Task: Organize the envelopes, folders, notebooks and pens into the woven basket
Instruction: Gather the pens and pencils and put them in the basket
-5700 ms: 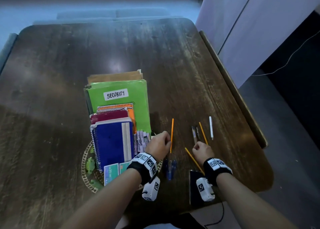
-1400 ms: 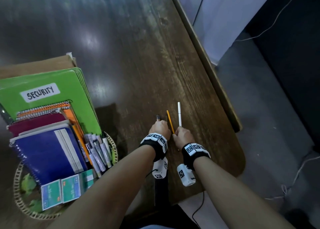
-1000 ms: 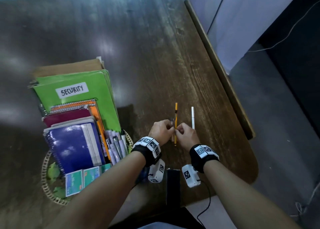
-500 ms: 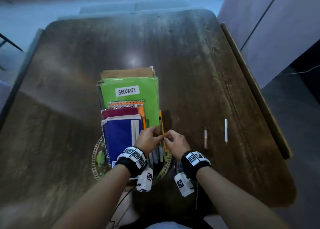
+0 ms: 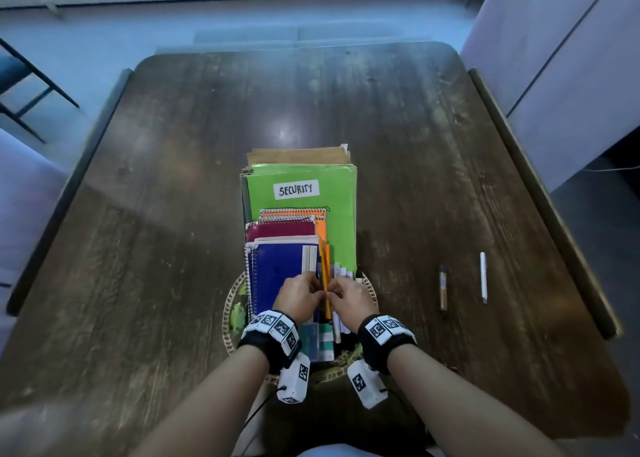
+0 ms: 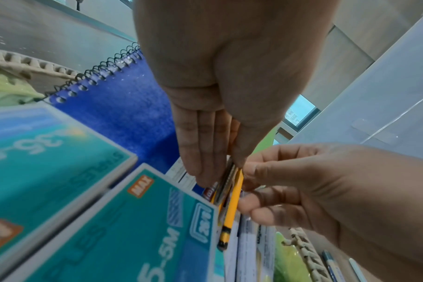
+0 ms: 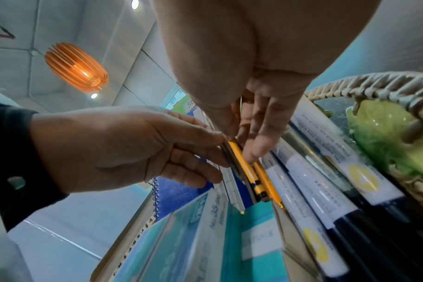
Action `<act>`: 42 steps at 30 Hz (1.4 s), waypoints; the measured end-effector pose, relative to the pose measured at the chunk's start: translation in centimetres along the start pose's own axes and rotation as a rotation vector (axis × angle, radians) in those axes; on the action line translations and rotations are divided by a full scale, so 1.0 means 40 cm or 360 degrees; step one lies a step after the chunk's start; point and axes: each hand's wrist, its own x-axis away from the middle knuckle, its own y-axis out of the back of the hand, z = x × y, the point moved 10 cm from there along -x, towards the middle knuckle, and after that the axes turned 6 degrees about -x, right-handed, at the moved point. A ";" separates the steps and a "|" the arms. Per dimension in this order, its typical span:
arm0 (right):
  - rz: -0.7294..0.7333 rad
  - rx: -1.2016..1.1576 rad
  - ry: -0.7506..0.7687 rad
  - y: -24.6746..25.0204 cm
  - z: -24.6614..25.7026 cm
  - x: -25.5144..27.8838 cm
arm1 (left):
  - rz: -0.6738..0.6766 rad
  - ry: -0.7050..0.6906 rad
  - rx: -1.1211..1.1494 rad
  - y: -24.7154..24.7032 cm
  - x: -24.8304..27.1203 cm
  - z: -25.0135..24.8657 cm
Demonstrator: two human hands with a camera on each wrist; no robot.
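Note:
The woven basket [image 5: 230,304] stands near the table's front edge with brown envelopes, a green "SECURITY" folder [image 5: 301,186] and spiral notebooks upright in it. My left hand [image 5: 311,292] and right hand [image 5: 341,292] meet over its right part. Together they pinch a small bundle of yellow pens [image 5: 325,276] with a dark one among them. In the wrist views the yellow pens [image 6: 232,200] [image 7: 244,167] point down into the gap between the blue notebook [image 6: 123,106] and the white markers [image 7: 314,181]. A brown pen [image 5: 443,287] and a white pen [image 5: 483,277] lie on the table to the right.
Teal staple boxes [image 6: 109,219] stand at the basket's front, just under my hands. A green plastic leaf [image 7: 387,137] lines the basket's rim. The dark wooden table [image 5: 173,214] has a raised ledge on its right side [image 5: 540,197]. A chair stands at the far left.
Both hands gathered the yellow pens on the table's right side and carried them left to the basket. Since half a second ago the bundle has sunk lower beside the blue notebook.

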 end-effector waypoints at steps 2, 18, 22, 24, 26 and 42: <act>-0.0016 0.0031 0.0002 -0.004 0.008 -0.002 | 0.0005 0.0012 -0.0016 -0.009 0.001 0.013; -0.0091 0.0096 -0.0070 0.022 -0.023 -0.002 | -0.0076 0.0080 -0.0120 -0.011 0.002 0.000; -0.0136 -0.0027 -0.0049 0.073 -0.046 0.005 | -0.0119 -0.0034 -0.0037 -0.024 0.003 -0.073; -0.0193 -0.0068 -0.0044 0.117 -0.059 0.011 | -0.0150 -0.0126 0.0001 -0.038 -0.003 -0.125; -0.0270 -0.0060 -0.0043 0.174 -0.081 0.014 | -0.0158 -0.0209 0.0000 -0.062 -0.015 -0.185; -0.0585 0.0265 -0.0590 0.658 -0.527 0.013 | 0.0329 -0.0283 -0.0143 -0.420 -0.142 -0.526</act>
